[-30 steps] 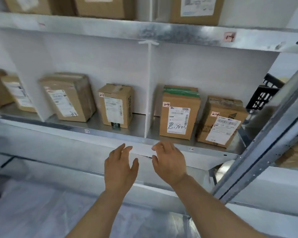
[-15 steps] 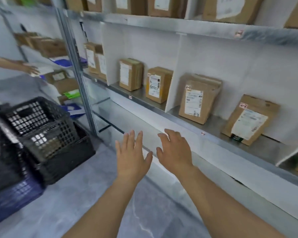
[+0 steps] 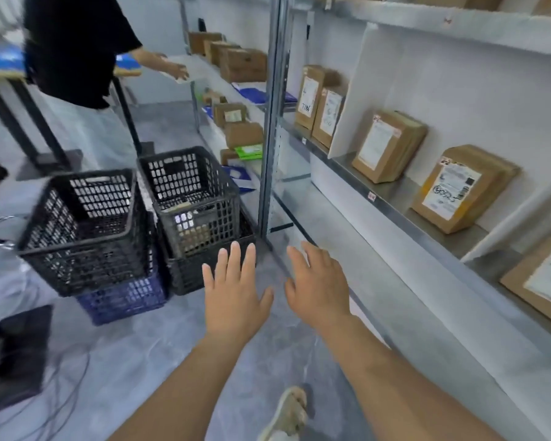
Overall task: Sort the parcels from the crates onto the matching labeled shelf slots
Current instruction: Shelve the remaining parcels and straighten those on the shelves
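Note:
My left hand [image 3: 234, 292] and my right hand [image 3: 318, 286] are stretched out in front of me, fingers straight and spread, both empty. Just beyond the left hand stands a black crate [image 3: 191, 198] stacked on another black one, with brown parcels visible through its mesh. A second black crate [image 3: 86, 230] sits to its left on a blue crate [image 3: 121, 299]. On the metal shelf [image 3: 392, 214] to my right stand several labelled cardboard parcels, such as one [image 3: 387, 146] and another [image 3: 458, 189], in slots split by white dividers.
Another person in a black top [image 3: 74, 49] stands at the far left, reaching a flat parcel toward a further shelf unit [image 3: 236, 62] with more boxes. A steel upright [image 3: 269, 122] separates the shelf bays. Cables and a dark object lie on the floor at left.
My view has swung left from facing the shelf to looking along the aisle; the crates and the other person have come into view. Both hands stay open and empty.

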`<state>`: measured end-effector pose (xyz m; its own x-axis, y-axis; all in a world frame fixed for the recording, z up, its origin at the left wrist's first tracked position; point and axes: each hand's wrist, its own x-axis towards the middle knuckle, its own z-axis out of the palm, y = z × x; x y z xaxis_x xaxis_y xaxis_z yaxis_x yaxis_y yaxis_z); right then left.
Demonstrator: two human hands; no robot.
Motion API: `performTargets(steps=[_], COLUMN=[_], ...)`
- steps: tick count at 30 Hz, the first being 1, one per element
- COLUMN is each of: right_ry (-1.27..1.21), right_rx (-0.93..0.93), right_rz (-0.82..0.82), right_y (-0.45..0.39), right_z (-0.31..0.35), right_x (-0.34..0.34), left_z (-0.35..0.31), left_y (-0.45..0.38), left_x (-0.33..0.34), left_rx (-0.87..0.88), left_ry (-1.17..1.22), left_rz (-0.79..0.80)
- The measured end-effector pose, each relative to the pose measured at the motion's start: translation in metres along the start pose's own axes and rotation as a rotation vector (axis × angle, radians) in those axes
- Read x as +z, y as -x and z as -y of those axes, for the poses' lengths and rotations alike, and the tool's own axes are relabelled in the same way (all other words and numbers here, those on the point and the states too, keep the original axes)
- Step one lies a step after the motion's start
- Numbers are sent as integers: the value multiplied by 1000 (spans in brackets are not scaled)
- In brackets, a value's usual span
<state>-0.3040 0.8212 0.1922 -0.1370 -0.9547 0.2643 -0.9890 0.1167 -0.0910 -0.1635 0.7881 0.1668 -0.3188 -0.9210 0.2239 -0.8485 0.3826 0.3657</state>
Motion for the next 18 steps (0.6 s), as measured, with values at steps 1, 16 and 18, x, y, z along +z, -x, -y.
performTargets(steps=[1, 16, 18], right_ry=[-10, -178, -179], right_rx=[-18, -193, -226], right_rz=[-6, 16, 40], right_y=[-14, -286, -315], right_z=[3, -15, -15], right_x=[7, 76, 85], left_z=[8, 61, 73], left_y=[-10, -252, -272], left_x=[2, 28, 29], left_rx=[-26, -231, -266], left_ry=[-15, -150, -151], left_rz=[-2, -52, -49])
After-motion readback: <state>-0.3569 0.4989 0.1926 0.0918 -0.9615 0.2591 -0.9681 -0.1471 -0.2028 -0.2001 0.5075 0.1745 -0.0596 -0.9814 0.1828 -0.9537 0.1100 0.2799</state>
